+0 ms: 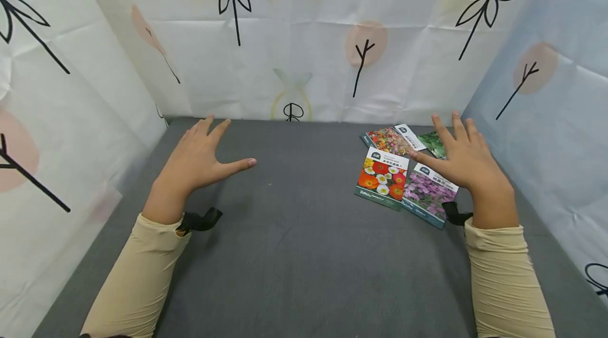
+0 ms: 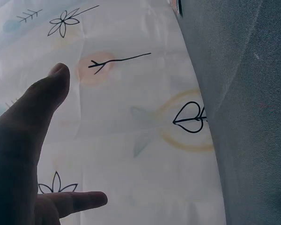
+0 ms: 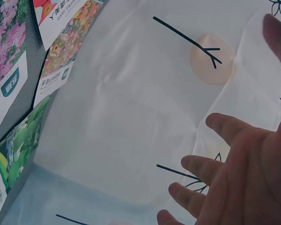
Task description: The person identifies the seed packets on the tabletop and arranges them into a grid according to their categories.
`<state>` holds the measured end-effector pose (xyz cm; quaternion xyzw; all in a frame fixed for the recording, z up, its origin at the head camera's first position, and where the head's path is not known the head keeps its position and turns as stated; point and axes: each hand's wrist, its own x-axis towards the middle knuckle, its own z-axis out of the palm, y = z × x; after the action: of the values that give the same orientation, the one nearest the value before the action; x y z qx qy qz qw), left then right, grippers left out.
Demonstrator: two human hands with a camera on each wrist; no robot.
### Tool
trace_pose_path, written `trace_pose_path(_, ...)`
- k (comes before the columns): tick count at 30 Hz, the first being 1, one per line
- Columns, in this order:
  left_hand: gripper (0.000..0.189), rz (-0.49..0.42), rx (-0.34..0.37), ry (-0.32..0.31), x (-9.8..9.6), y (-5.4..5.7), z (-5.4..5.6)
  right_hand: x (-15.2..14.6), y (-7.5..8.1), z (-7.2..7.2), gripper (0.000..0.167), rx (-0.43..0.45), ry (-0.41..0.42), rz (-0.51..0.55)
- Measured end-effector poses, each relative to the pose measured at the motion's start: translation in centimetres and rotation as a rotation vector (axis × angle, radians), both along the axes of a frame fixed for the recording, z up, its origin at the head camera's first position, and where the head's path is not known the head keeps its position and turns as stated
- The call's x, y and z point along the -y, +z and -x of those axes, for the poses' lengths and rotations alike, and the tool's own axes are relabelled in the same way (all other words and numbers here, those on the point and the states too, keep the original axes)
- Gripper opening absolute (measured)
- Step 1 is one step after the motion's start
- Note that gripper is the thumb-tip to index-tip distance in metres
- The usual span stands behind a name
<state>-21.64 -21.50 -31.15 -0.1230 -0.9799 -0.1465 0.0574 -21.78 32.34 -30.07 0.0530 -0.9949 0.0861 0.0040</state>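
Observation:
Several flower seed packets lie in a loose cluster at the table's back right. One shows orange and white poppies (image 1: 381, 177), another purple flowers (image 1: 429, 194). Behind them are a packet of mixed small blossoms (image 1: 390, 140) and a green-leaf packet (image 1: 433, 143), partly hidden by my right hand (image 1: 463, 161). That hand hovers over the cluster's right side, fingers spread and nothing held. My left hand (image 1: 197, 158) is raised over the table's left side, its thumb stretched inward and its fingers extended, also holding nothing. In the left wrist view its thumb and a finger stand against the cloth.
A grey table (image 1: 294, 253) spreads between both arms. White cloth walls (image 1: 304, 26) printed with leaves and branches close it in at the back, left and right. A black strap (image 1: 201, 220) hangs loose at the left wrist, another black strap (image 1: 457, 215) at the right.

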Motion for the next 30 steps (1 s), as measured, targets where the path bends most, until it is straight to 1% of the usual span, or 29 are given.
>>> trace_pose_path(3,0.114,-0.007,-0.012,-0.008,-0.03,0.03,-0.05,-0.05,0.19,0.11,0.106,0.010,0.013,-0.006)
trace_pose_path(6,0.109,-0.023,-0.004,-0.018,-0.05,0.04,-0.10,0.01,0.48,0.23,0.096,0.036,0.038,0.003)
trace_pose_path(9,0.105,-0.046,0.005,-0.039,-0.09,0.00,-0.04,0.10,0.72,0.28,0.087,0.075,0.049,0.036)
trace_pose_path(12,0.102,-0.057,0.008,-0.060,-0.15,-0.07,0.03,0.22,0.78,0.18,0.086,0.107,0.042,0.061)
trace_pose_path(16,0.101,-0.059,0.024,-0.069,-0.15,-0.27,0.02,0.21,0.59,0.06,0.086,0.123,0.034,0.066)
trace_pose_path(23,0.101,-0.074,0.070,-0.089,-0.22,-0.52,0.17,-0.25,0.38,-0.10,0.084,0.163,0.056,0.072)
trace_pose_path(27,0.099,-0.076,0.053,-0.112,-0.37,-0.56,0.22,-0.45,0.32,-0.24,0.082,0.177,0.065,0.079)
trace_pose_path(30,0.097,-0.072,0.042,-0.118,-0.42,-0.60,0.19,-0.56,0.32,-0.29,0.082,0.182,0.059,0.081)
